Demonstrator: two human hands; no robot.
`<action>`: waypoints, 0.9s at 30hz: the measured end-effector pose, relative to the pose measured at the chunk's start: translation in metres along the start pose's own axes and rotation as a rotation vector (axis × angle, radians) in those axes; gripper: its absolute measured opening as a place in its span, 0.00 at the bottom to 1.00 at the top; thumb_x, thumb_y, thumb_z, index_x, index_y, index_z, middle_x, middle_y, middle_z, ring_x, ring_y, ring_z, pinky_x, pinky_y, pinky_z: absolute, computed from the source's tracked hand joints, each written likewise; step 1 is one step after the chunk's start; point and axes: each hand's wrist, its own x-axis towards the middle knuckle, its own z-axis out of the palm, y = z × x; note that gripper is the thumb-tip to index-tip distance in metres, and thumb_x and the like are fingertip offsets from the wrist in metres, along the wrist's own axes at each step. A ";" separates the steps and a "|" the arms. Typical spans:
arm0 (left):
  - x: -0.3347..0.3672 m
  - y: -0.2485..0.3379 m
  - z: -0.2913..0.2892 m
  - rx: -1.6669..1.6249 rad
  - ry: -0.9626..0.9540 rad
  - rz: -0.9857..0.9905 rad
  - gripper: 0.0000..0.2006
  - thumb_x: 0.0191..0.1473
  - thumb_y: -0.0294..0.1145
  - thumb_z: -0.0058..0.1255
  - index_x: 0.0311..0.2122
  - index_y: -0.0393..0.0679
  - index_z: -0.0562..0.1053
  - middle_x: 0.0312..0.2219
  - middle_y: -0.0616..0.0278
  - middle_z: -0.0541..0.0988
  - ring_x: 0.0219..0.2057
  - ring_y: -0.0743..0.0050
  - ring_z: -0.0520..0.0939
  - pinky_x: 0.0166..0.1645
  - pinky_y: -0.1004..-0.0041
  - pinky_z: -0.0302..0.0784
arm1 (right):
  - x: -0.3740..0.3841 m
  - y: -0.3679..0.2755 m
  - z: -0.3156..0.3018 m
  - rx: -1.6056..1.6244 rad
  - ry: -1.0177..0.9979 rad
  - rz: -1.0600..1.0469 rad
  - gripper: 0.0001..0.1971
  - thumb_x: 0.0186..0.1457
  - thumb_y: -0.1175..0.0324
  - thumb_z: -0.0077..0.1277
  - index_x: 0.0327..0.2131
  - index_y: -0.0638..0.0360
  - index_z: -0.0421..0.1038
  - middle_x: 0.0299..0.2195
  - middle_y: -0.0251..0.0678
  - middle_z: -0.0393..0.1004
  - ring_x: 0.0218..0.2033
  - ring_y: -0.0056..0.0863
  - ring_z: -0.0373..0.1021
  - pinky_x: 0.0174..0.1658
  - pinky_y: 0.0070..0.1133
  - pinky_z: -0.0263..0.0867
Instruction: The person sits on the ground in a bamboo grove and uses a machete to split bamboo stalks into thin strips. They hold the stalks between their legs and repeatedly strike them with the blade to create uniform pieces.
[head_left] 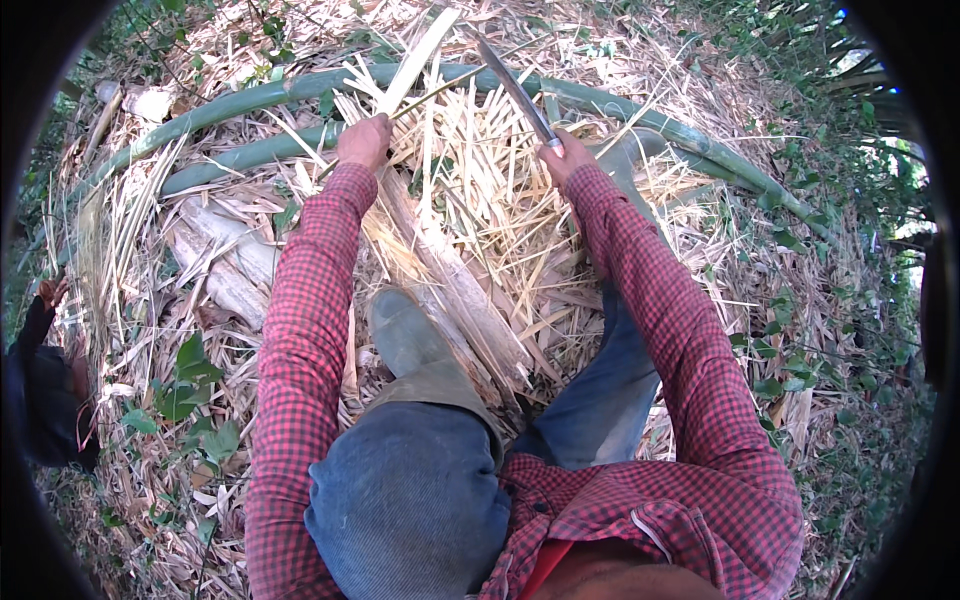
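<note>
My left hand (pixel 365 140) is closed round the lower end of a pale, flat bamboo strip (pixel 420 62), which points up and away from me. A thin greenish strip (pixel 440 92) also runs from beside this hand toward the right; whether my fingers hold it too, I cannot tell. My right hand (pixel 567 157) grips a long machete (pixel 515 92) at its near end. Its blade slants away to the upper left, its tip a little right of the pale strip's far end. Between and beyond my hands lies a heap of pale bamboo slivers (pixel 475 150).
Long green bamboo poles (pixel 262 95) curve across the ground under the heap. A weathered split log (pixel 465 290) lies between my boots (pixel 410 330), with another log (pixel 225 255) to the left. Leafy plants (pixel 185 385) grow at left. Another person (pixel 45 390) is at the left edge.
</note>
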 end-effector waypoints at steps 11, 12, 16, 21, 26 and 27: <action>0.005 -0.021 -0.002 -0.023 -0.039 -0.012 0.17 0.56 0.47 0.34 0.38 0.48 0.71 0.31 0.50 0.77 0.34 0.50 0.77 0.38 0.57 0.71 | 0.006 -0.017 -0.005 -0.053 0.186 -0.133 0.32 0.45 0.49 0.46 0.50 0.60 0.62 0.41 0.52 0.71 0.42 0.45 0.68 0.49 0.29 0.62; 0.004 -0.019 -0.002 -0.025 -0.032 -0.015 0.16 0.55 0.46 0.35 0.37 0.48 0.71 0.30 0.50 0.77 0.34 0.49 0.77 0.38 0.57 0.71 | 0.011 -0.012 -0.001 -0.071 0.191 -0.134 0.32 0.44 0.47 0.46 0.50 0.59 0.63 0.39 0.52 0.71 0.41 0.45 0.68 0.48 0.30 0.62; 0.004 -0.022 -0.009 -0.026 -0.024 0.013 0.16 0.56 0.46 0.35 0.37 0.48 0.71 0.29 0.50 0.77 0.33 0.50 0.78 0.38 0.57 0.71 | 0.021 0.005 0.004 -0.143 0.140 -0.094 0.33 0.44 0.47 0.46 0.49 0.62 0.63 0.40 0.53 0.71 0.42 0.44 0.68 0.48 0.30 0.62; -0.018 -0.053 -0.026 0.002 0.007 0.054 0.18 0.56 0.49 0.35 0.34 0.47 0.70 0.26 0.49 0.76 0.31 0.48 0.77 0.34 0.55 0.69 | 0.020 0.019 0.013 -0.015 0.111 -0.076 0.31 0.45 0.51 0.47 0.49 0.64 0.63 0.41 0.53 0.70 0.43 0.44 0.68 0.48 0.30 0.62; -0.025 -0.065 -0.030 0.046 0.016 0.039 0.17 0.56 0.49 0.35 0.36 0.49 0.71 0.26 0.49 0.77 0.30 0.46 0.77 0.34 0.55 0.71 | 0.027 0.035 0.017 -0.007 0.101 -0.016 0.34 0.45 0.50 0.48 0.52 0.62 0.60 0.43 0.52 0.69 0.45 0.44 0.67 0.50 0.28 0.60; -0.024 -0.067 -0.030 0.047 0.027 0.043 0.17 0.56 0.49 0.35 0.36 0.49 0.71 0.26 0.49 0.77 0.30 0.46 0.77 0.34 0.55 0.71 | 0.029 0.036 0.019 -0.014 0.115 -0.021 0.34 0.45 0.49 0.48 0.52 0.62 0.60 0.44 0.52 0.69 0.45 0.44 0.67 0.51 0.28 0.60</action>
